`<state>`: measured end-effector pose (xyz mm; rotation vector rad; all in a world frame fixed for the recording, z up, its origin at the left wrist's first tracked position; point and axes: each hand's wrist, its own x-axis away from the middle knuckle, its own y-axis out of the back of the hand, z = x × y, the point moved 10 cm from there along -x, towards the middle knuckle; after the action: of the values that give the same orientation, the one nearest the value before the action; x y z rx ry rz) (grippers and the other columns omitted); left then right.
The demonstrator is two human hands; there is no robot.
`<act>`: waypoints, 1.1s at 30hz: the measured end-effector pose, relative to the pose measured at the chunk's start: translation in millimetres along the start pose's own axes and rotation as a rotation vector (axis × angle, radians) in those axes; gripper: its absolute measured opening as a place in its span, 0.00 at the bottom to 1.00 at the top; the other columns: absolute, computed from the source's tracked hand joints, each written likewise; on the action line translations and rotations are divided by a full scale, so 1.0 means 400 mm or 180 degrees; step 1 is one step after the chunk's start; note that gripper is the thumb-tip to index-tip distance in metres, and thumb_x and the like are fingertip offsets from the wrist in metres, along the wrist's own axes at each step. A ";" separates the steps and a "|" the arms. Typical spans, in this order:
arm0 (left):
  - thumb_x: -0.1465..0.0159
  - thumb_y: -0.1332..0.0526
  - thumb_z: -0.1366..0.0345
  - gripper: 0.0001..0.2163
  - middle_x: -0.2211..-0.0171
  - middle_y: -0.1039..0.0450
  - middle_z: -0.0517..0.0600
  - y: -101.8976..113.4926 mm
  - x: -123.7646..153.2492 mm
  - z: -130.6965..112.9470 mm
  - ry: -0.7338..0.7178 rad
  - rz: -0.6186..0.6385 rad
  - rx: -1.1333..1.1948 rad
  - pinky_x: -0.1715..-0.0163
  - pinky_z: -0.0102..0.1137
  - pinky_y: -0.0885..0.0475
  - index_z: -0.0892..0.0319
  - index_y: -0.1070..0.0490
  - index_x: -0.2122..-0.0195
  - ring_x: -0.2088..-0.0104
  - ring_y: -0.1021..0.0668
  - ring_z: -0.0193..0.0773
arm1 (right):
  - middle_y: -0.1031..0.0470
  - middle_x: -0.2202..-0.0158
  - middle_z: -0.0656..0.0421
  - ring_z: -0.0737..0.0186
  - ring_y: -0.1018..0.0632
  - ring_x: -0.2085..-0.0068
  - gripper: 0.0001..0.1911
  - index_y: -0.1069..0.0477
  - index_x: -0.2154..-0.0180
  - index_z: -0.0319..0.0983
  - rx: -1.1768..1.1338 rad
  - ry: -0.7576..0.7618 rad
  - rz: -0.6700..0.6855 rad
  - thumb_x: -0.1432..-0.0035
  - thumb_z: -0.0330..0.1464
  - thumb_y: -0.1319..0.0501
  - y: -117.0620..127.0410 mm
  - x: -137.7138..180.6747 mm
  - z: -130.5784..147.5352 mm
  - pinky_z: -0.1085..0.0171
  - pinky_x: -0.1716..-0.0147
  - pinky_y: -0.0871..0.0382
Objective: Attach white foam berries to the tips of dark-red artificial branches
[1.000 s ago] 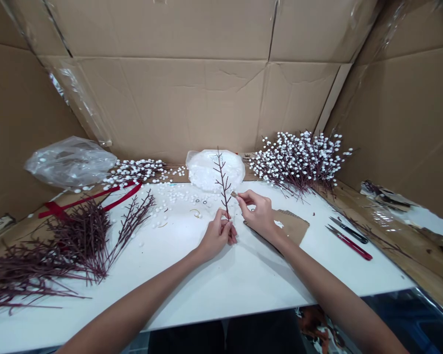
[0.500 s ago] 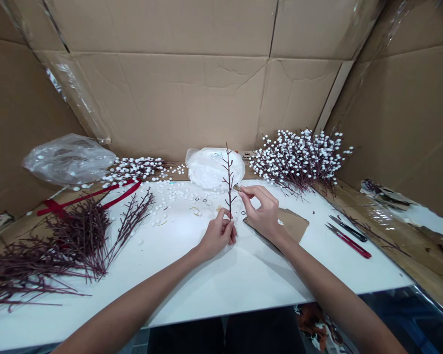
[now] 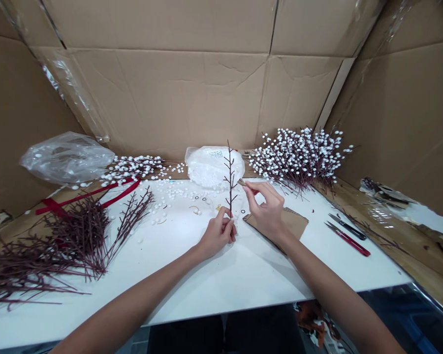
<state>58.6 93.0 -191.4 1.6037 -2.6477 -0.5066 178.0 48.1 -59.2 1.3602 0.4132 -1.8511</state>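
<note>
My left hand point(image 3: 218, 235) is closed round the lower stem of a bare dark red twig point(image 3: 229, 172), holding it upright over the white table point(image 3: 221, 275). Just right of it, my right hand point(image 3: 266, 209) pinches a small pale object point(image 3: 241, 182) between thumb and fingertips, right beside a side shoot near the twig's middle. I cannot make out what the small object is. Behind the twig lies a clear bag of white beads point(image 3: 212, 167).
A heap of bare red twigs point(image 3: 59, 246) lies at the left, with a red ribbon point(image 3: 84, 196) and a crumpled plastic bag point(image 3: 66, 157). Finished beaded branches point(image 3: 299, 155) sit at the back right. Loose beads point(image 3: 170, 194), a cardboard scrap point(image 3: 295, 221) and two cutters point(image 3: 349, 235) lie on the table. Cardboard walls surround it.
The twig has been turned more upright and shifted slightly right. My right hand has risen a little and moved its pinch up along the twig's side shoots.
</note>
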 end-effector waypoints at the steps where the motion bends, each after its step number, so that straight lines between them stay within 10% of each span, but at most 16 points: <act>1: 0.35 0.50 0.57 0.08 0.78 0.32 0.42 0.000 0.000 0.000 -0.0007 0.0009 -0.0015 0.81 0.24 0.35 0.54 0.47 0.64 0.81 0.28 0.30 | 0.21 0.69 0.55 0.62 0.23 0.68 0.05 0.27 0.66 0.39 -0.0007 -0.0093 -0.0080 0.43 0.29 0.42 0.009 -0.003 -0.006 0.61 0.65 0.29; 13: 0.35 0.50 0.59 0.07 0.77 0.31 0.42 -0.001 0.002 -0.009 -0.0063 0.0044 0.0008 0.80 0.25 0.33 0.54 0.47 0.64 0.81 0.28 0.30 | 0.22 0.68 0.56 0.62 0.24 0.69 0.09 0.26 0.66 0.39 -0.0046 -0.0946 0.0395 0.42 0.34 0.44 -0.035 0.006 -0.097 0.63 0.68 0.31; 17: 0.35 0.50 0.59 0.06 0.77 0.31 0.42 0.001 0.000 -0.003 -0.0062 0.0029 -0.0053 0.80 0.24 0.34 0.54 0.47 0.64 0.81 0.28 0.29 | 0.22 0.68 0.55 0.61 0.23 0.68 0.09 0.26 0.66 0.38 -0.0217 -0.1061 -0.0123 0.43 0.34 0.43 0.013 -0.007 -0.111 0.62 0.66 0.29; 33: 0.35 0.50 0.59 0.07 0.78 0.32 0.42 -0.001 -0.001 -0.005 -0.0024 0.0056 -0.0065 0.80 0.24 0.34 0.55 0.47 0.64 0.81 0.28 0.29 | 0.20 0.66 0.55 0.61 0.21 0.64 0.07 0.26 0.63 0.40 -0.0086 -0.0032 -0.0342 0.44 0.28 0.41 0.033 -0.016 -0.015 0.60 0.61 0.27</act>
<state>59.5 92.5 -189.6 1.5747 -2.6506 -0.5385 192.3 46.1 -53.3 1.3331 0.5133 -1.9318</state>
